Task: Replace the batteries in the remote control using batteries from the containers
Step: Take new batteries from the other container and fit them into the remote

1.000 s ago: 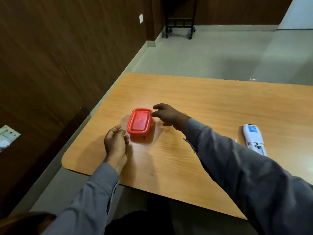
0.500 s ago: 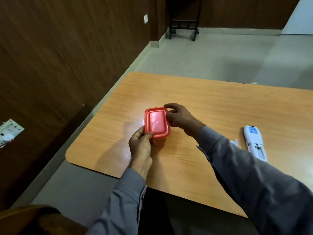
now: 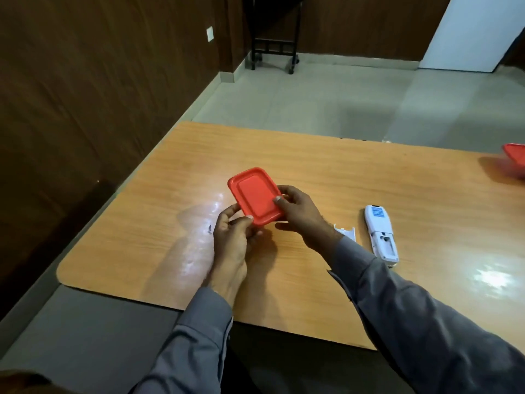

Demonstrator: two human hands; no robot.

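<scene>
A small red lidded container (image 3: 254,194) is held tilted above the wooden table (image 3: 326,177), lid facing me. My left hand (image 3: 234,234) grips its near corner from below, and my right hand (image 3: 298,211) holds its right edge with the thumb on the lid. To the right, a white remote control (image 3: 380,233) lies face down with its battery compartment open. Its detached white battery cover (image 3: 346,232) rests on the table between the remote and my right wrist. What the container holds is hidden by the lid.
A second red container (image 3: 515,157) shows at the table's right edge, cut off by the frame. Dark wood panelling runs along the left wall. A black wheeled stand (image 3: 274,49) stands on the floor in the far corner.
The red container was resting on the table; both hands have taken hold of it, lifted it and brought it closer and to the right, tilting its lid toward me.
</scene>
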